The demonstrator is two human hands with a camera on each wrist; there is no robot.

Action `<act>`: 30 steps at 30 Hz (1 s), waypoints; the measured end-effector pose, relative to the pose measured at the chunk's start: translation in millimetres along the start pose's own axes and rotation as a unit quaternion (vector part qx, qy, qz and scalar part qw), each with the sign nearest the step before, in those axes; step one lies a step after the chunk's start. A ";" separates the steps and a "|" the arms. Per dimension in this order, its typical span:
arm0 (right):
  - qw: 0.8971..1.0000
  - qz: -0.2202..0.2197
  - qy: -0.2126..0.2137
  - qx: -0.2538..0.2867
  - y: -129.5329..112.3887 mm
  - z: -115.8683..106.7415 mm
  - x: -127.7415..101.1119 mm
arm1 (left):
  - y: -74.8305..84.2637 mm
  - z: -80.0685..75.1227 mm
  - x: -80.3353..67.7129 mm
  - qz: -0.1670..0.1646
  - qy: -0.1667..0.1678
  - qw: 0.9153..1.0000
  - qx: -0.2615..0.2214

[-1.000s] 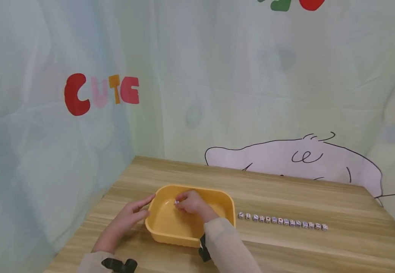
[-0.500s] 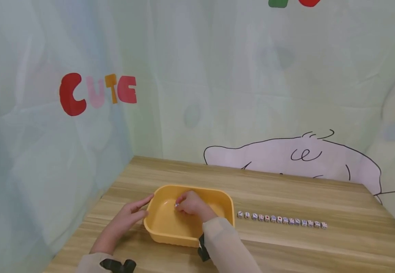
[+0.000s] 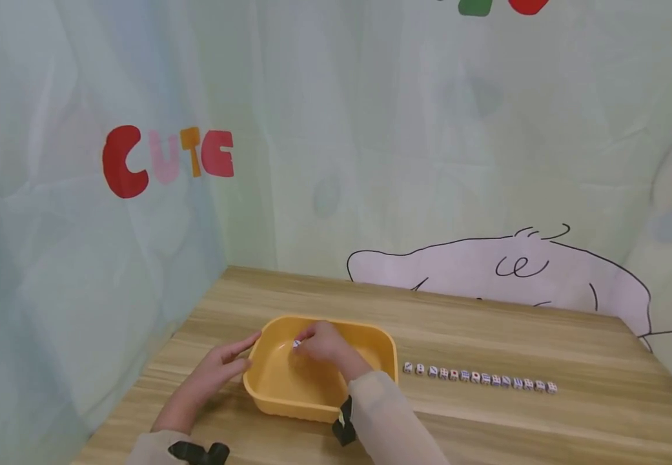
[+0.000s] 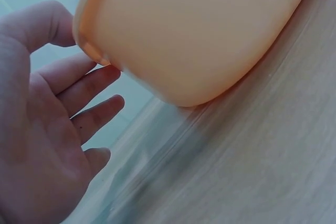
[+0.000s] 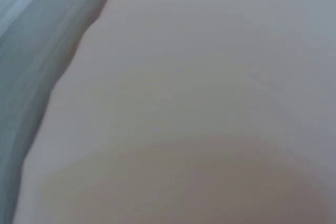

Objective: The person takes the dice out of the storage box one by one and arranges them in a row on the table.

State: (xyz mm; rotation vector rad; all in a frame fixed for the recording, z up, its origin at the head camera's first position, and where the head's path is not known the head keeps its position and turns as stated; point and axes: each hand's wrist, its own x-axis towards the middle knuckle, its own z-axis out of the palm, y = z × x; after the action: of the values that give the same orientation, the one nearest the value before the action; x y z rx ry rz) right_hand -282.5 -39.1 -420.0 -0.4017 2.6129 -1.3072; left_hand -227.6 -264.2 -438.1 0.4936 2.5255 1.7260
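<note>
In the head view a yellow plastic tub (image 3: 289, 381) sits on the wooden table. My right hand (image 3: 325, 342) reaches down into it and pinches a small white die (image 3: 297, 344) between thumb and fingertips. At the tub's left end is my left hand (image 3: 219, 367), its fingers extended along the rim. The left wrist view shows that hand (image 4: 47, 114) with thumb and fingertips against the tub's edge (image 4: 199, 35) and the other fingers spread loosely. A blurred pale surface fills most of the right wrist view, so the right fingers are hidden there.
A long row of dice (image 3: 476, 376) runs across the table (image 3: 487, 426) to the right of the tub. Hanging cloth with printed letters (image 3: 167, 158) and a cartoon outline (image 3: 498, 271) closes off the left and back sides.
My right hand has shifted slightly to the left and back inside the tub, and the die's marked face shows more clearly at its fingertips. The left hand stays at the rim.
</note>
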 end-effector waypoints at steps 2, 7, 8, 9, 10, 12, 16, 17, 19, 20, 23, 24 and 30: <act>1.000 0.001 0.001 0.010 -2.2 -1.8 -1.4 | -1.0 1.0 -0.4 -0.004 0.001 1.000 -0.003; 0.999 0.006 -0.010 0.042 -5.1 -5.6 -3.9 | -3.0 2.0 0.2 -0.021 -0.002 1.000 -0.008; 0.999 0.006 -0.011 0.049 -6.0 -6.4 -4.8 | -3.4 1.9 0.5 -0.021 -0.004 1.000 -0.007; 0.999 0.005 -0.012 0.053 -6.8 -7.2 -5.7 | -3.9 1.7 0.8 -0.020 -0.006 1.000 -0.006; 0.998 0.004 -0.014 0.055 -7.6 -8.0 -6.6 | -3.9 1.6 0.9 -0.020 -0.005 1.000 -0.005; 0.998 0.000 -0.016 0.057 -9.1 -10.0 -8.5 | -3.7 1.3 0.6 -0.019 -0.004 1.000 -0.002; 0.998 -0.016 -0.025 0.050 -10.9 -15.5 -11.6 | -2.3 0.8 -0.1 -0.018 -0.001 1.000 0.003; 0.998 -0.023 -0.025 0.046 -11.2 -17.3 -12.5 | -2.2 0.8 -0.1 -0.017 -0.001 1.000 0.005; 0.998 -0.039 -0.026 0.041 -11.8 -21.2 -14.4 | -1.8 0.8 -0.1 -0.017 -0.002 1.000 0.005; 0.998 -0.045 -0.025 0.039 -12.0 -23.3 -15.4 | -1.5 0.8 0.0 -0.017 -0.004 1.000 0.006; 0.997 -0.058 -0.024 0.037 -11.9 -29.9 -18.5 | -0.7 0.9 -0.1 -0.021 -0.006 1.000 0.005; 0.997 -0.059 -0.025 0.038 -11.8 -32.2 -19.7 | -0.4 0.8 -0.3 -0.020 -0.009 1.000 0.006; 0.997 -0.066 -0.026 0.027 -7.9 -46.8 -28.6 | 1.0 1.3 -1.1 -0.021 -0.007 1.000 0.009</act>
State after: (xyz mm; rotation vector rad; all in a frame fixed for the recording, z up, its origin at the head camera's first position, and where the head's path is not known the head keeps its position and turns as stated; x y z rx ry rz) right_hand -267.8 0.9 -384.5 -0.6005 2.5411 -1.3835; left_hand -226.0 -263.1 -437.8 0.4476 2.5246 1.6817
